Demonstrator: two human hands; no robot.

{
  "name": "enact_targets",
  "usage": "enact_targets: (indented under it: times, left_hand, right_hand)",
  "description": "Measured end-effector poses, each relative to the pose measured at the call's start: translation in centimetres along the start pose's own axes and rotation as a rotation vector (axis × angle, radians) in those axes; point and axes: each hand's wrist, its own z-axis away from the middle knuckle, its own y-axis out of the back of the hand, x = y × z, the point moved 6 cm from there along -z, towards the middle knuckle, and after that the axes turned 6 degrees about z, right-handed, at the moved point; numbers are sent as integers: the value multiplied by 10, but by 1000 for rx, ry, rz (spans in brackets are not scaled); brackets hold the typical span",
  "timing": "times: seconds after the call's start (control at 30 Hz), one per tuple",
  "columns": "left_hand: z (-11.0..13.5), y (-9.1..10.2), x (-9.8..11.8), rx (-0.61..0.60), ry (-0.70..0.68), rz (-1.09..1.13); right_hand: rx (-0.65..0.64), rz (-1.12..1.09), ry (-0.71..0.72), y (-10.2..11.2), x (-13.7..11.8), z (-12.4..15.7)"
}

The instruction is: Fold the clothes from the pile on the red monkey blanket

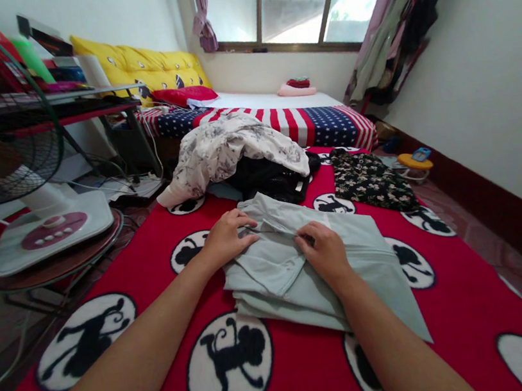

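A pale grey-green garment (297, 281) lies partly folded on a red blanket (156, 281) printed with black-and-white monkey circles. My left hand (226, 238) rests on the garment's upper left edge, its fingers curled over the fabric. My right hand (325, 252) sits on the middle of the garment and pinches a fold near its top. Both forearms reach in from the bottom of the view.
Behind the garment lies a heap of clothes: a white floral piece (230, 148) over a black one (271, 178), and a dark floral garment (370, 181) to the right. A fan (47, 229) stands left. A flag-patterned mattress (309, 121) lies beyond.
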Motion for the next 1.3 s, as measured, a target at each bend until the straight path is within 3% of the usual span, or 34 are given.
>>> enact_targets:
  times: [0.17, 0.3, 0.4, 0.5, 0.63, 0.73, 0.83, 0.9, 1.0, 1.17, 1.23, 1.3]
  left_hand:
    - [-19, -7, -10, -67, 40, -11]
    - [-31, -4, -12, -51, 125, -50]
    - [-32, 1, 1, 32, 151, -99]
    - [-31, -3, 29, 84, -5, -8]
    - [-28, -35, 53, -115, -253, 146]
    - [-25, -64, 46, -290, -248, 83]
    - [-23, -76, 37, -343, -212, 47]
    - [-21, -78, 34, -375, -185, 41]
    - [-18, -75, 34, -459, -172, 77]
    - [-17, -58, 38, -541, -165, 262]
    - [-16, -49, 39, -563, -182, 300]
    - [-14, -43, 40, -611, -183, 307]
  right_hand:
    - [52, -221, -199, -6, 28, -6]
    - [100, -224, -230, -5, 34, -10]
    - [55, -178, -214, -6, 31, -11]
    - [29, -153, -229, -6, 30, -11]
    - [20, -153, -245, -8, 32, -11]
    - [49, -175, -191, -6, 26, -8]
    - [95, -115, -49, 4, 8, -4]
    - [60, -63, 42, 9, -5, 0]
    - [-97, -26, 150, 12, -19, 3]
    - [-231, -39, 222, 17, -23, 4]
    - [-208, -58, 226, 19, -23, 3]
    - [-103, -39, 208, 23, -24, 2]
